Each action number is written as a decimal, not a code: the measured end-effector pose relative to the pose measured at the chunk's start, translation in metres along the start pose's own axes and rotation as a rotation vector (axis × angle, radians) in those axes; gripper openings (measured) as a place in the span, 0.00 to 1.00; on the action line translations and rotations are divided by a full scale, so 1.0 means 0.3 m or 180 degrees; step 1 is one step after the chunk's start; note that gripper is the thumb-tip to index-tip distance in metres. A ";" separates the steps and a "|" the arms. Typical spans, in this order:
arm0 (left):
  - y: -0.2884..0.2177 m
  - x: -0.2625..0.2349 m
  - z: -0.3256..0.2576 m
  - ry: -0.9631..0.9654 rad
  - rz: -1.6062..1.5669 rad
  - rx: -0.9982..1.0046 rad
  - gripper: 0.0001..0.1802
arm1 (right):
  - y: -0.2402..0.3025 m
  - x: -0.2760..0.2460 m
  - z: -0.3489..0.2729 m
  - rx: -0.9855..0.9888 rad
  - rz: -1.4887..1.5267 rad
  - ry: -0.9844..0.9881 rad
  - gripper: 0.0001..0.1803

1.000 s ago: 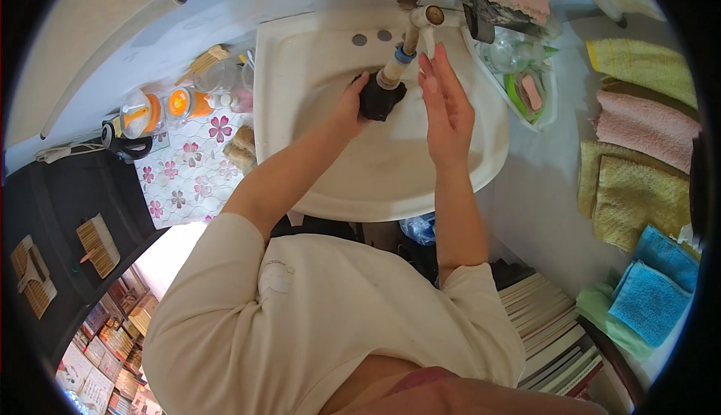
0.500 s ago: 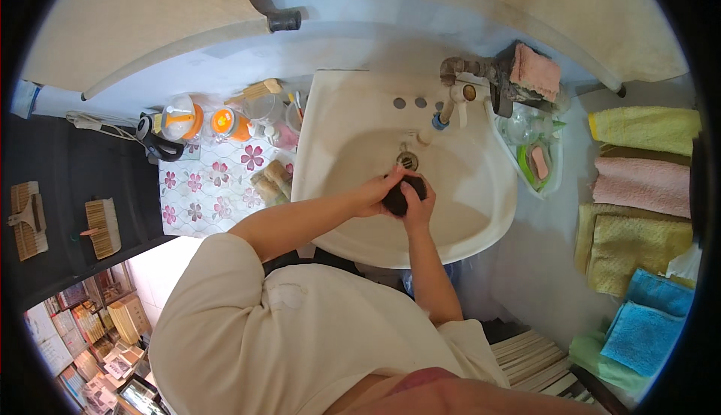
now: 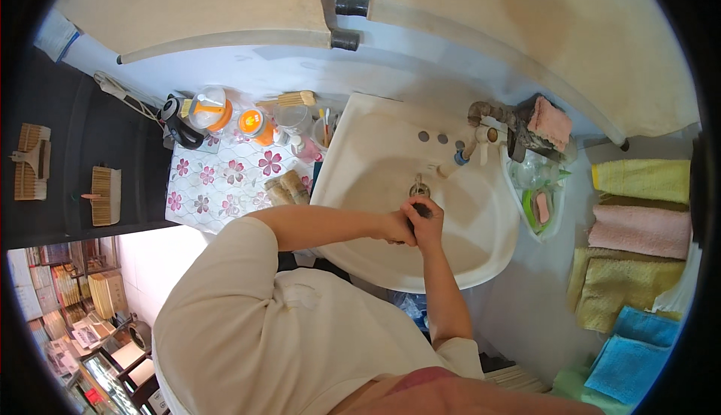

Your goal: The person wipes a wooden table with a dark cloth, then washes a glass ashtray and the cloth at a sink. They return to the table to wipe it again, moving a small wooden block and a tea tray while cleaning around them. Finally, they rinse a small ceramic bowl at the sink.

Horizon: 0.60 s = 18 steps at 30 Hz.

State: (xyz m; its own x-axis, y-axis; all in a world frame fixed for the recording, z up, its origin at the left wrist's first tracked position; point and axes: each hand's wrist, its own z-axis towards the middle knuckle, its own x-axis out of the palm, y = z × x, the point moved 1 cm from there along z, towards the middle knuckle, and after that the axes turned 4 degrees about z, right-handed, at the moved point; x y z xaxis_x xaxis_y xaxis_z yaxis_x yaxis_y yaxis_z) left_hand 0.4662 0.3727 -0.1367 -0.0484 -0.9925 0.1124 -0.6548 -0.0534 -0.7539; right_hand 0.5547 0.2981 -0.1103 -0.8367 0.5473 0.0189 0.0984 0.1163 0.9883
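Observation:
Over the white washbasin (image 3: pixel 477 253), both of my hands close round a dark, rounded object (image 3: pixel 423 210); its kind cannot be made out. My left hand (image 3: pixel 395 227) grips it from the left, its fingers mostly hidden. From the right, my right hand (image 3: pixel 427 221) wraps its fingers over the object, so only small dark parts show. Just beyond the hands is the drain (image 3: pixel 420 190), with a thin stream of water (image 3: pixel 417 180) above it. The tap (image 3: pixel 453 163) stands at the basin's back right.
Left of the basin, a flower-patterned counter (image 3: pixel 214 184) bears jars with orange lids (image 3: pixel 256 123), a kettle (image 3: pixel 180 123) and rolled brownish bundles (image 3: pixel 288 188). A corner caddy (image 3: pixel 539 212) holds soap. Folded towels (image 3: pixel 638 232) hang at right; brushes (image 3: pixel 106 196) hang on the dark left panel.
The view has shifted, so the basin sits lower and further right. My right hand now covers much more of the dark object, and the hands are closer together.

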 end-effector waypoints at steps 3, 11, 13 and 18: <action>0.089 0.062 0.064 -0.1761 0.0918 0.1437 0.19 | -0.037 0.031 0.014 -0.0042 -0.0376 -0.0182 0.11; 0.105 0.025 0.051 -0.1468 0.1537 -0.0236 0.22 | -0.167 0.084 0.053 -0.0104 -0.1615 -0.0634 0.28; 0.137 0.010 0.072 -0.1437 0.1699 -0.0349 0.23 | -0.204 0.101 0.061 0.0188 -0.1641 -0.0852 0.26; 0.205 -0.060 0.087 -0.1227 0.0399 0.0592 0.39 | -0.165 0.038 0.048 0.0575 -0.1012 -0.0533 0.18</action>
State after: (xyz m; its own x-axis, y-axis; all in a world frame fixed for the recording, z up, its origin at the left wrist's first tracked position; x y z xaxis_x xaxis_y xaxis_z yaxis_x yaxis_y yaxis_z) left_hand 0.4465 0.3845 -0.2021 0.1890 -0.9592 -0.2104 -0.5132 0.0862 -0.8539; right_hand 0.5482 0.3105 -0.1612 -0.7427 0.5864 -0.3233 -0.0456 0.4374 0.8981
